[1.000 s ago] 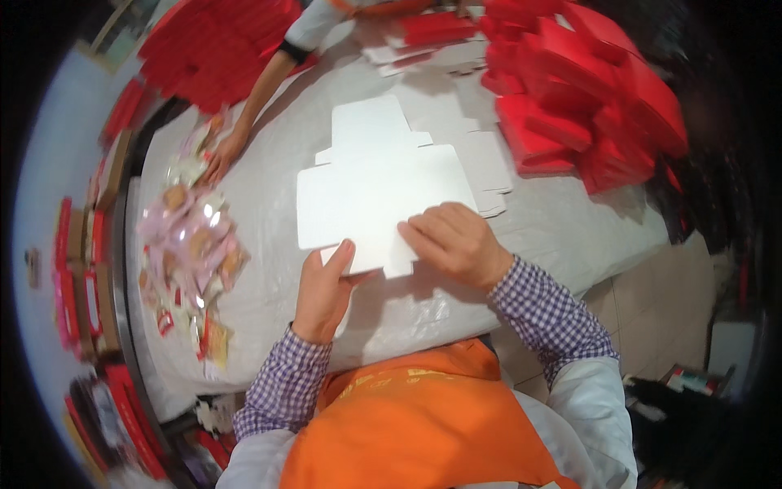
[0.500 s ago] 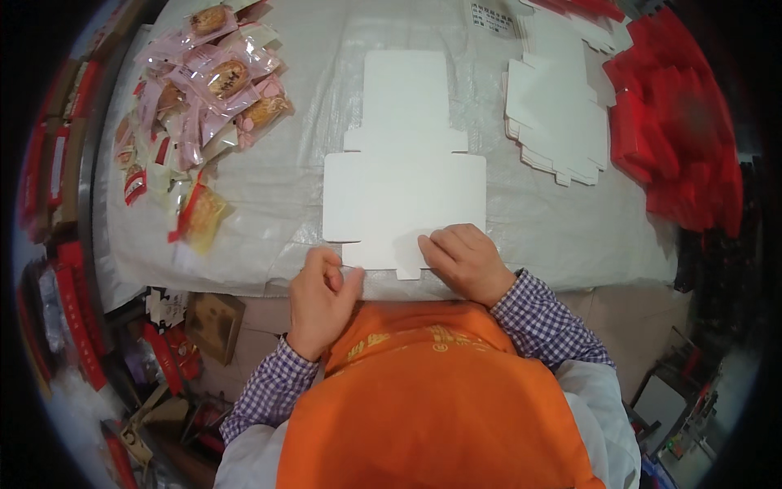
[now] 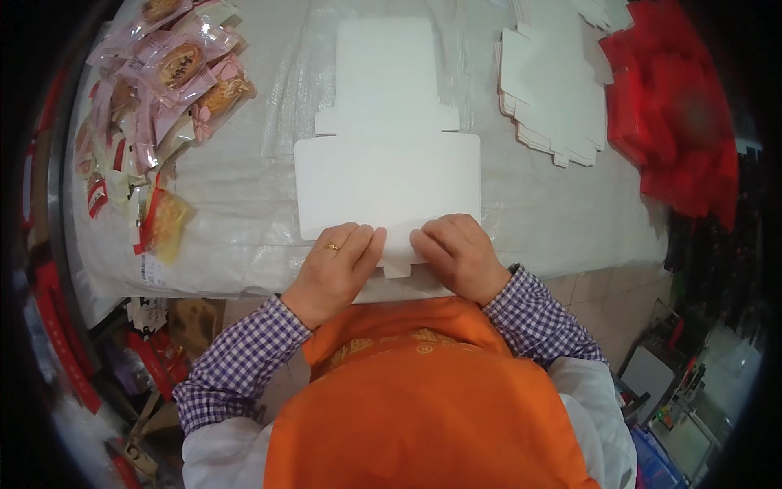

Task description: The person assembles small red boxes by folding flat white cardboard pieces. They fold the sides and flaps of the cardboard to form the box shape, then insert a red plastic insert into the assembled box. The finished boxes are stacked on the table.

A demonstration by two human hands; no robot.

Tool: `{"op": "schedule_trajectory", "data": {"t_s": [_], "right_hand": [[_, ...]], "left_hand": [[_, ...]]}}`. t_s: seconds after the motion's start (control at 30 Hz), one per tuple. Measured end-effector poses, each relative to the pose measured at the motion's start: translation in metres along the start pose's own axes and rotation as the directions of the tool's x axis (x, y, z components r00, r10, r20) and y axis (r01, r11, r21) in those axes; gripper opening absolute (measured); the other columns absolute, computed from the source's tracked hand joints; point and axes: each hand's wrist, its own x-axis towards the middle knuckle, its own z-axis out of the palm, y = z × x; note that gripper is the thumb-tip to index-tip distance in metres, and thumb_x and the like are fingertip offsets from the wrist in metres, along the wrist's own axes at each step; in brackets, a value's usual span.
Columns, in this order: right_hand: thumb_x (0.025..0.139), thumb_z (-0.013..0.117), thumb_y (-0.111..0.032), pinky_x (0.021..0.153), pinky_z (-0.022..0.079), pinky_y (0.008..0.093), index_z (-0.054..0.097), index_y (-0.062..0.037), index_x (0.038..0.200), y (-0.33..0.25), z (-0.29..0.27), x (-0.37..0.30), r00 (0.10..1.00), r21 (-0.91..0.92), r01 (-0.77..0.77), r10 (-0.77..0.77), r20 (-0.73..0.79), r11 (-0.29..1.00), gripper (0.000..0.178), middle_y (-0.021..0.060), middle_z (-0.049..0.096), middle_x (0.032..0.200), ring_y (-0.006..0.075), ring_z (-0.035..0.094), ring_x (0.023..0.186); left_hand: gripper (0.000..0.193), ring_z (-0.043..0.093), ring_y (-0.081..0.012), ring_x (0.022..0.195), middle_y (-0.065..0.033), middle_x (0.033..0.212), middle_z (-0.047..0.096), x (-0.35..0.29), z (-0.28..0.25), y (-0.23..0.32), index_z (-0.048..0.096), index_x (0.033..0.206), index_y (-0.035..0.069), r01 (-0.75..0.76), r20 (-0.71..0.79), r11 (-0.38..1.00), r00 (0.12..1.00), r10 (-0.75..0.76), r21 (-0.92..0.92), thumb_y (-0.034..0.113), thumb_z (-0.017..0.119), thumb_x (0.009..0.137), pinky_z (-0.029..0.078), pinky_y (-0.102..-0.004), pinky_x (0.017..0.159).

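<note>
A flat white cardboard box blank [image 3: 389,175] lies in front of me, its long panel pointing away and its small tab at my side. On the left part of its near panel, my left hand [image 3: 338,265] is closed with the fingers curled on the card; a ring shows on one finger. My right hand [image 3: 460,257] grips the right part of the same near panel, fingertips bent on top. Both thumbs are mostly hidden. The tab sticks out between the two hands, close to the orange apron [image 3: 415,391].
Wrapped pastries [image 3: 175,73] are heaped at the far left, with a yellow packet [image 3: 167,224] nearest me. More white box blanks [image 3: 554,90] are stacked at the right, beside a pile of red folded pieces [image 3: 672,122]. The covered table's near edge [image 3: 236,281] runs just past my hands.
My left hand has moved right and forward from the blank's corner onto its near panel. The right hand stays on the card. The view has shifted slightly.
</note>
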Motion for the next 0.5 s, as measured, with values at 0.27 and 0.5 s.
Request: {"op": "schedule_trajectory", "data": {"t_s": [0.27,0.5], "right_hand": [[0.081,0.069,-0.011,0.083,0.049,0.0359,0.065,-0.0052,0.114,-0.002,0.001,0.0,0.999,0.004,-0.026,0.026,-0.027,1.0,0.033,0.0058,0.058,0.104,0.0243,0.061,0.094],[0.082,0.069,-0.011,0.08,0.05,0.0357,0.065,-0.0048,0.107,-0.002,-0.002,-0.001,0.999,0.042,-0.049,0.05,-0.002,0.998,0.026,0.0075,0.058,0.101,0.0254,0.06,0.09]], "left_hand": [[0.039,0.064,-0.0288,0.089,-0.0103,0.099,0.063,0.01,0.002,0.001,0.067,0.115,-0.003,-0.005,-0.051,1.0,0.999,0.004,-0.023,-0.001,0.071,0.076,0.053,-0.0391,0.08],[0.033,0.067,-0.0273,0.086,-0.0082,0.095,0.068,0.011,-0.006,-0.005,0.071,0.107,0.003,0.057,-0.036,0.996,0.998,-0.06,-0.066,-0.002,0.072,0.074,0.056,-0.0358,0.072]]}}
